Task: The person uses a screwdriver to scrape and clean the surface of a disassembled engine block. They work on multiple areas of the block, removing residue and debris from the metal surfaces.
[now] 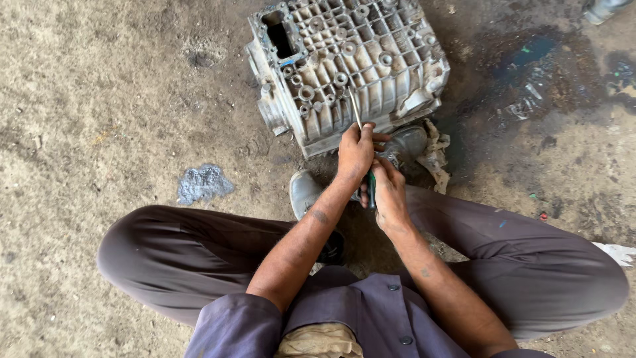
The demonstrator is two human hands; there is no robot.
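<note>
A grey ribbed cast-metal housing (pixel 344 63) stands on the dirt ground in front of me. My left hand (pixel 354 154) grips the thin metal shaft of a screwdriver (pixel 356 109), whose tip rests on the housing's ribbed face. My right hand (pixel 389 192) is closed around the screwdriver's dark green handle just below the left hand. I am squatting, knees spread to either side, both hands close together at the housing's near edge.
My shoes (pixel 303 192) rest by the housing's near edge beside a dirty rag (pixel 434 154). A dark oil stain (pixel 530 59) spreads at the upper right. A grey crumpled patch (pixel 202 182) lies on the ground at left. Another shoe (pixel 603 8) shows at the top right.
</note>
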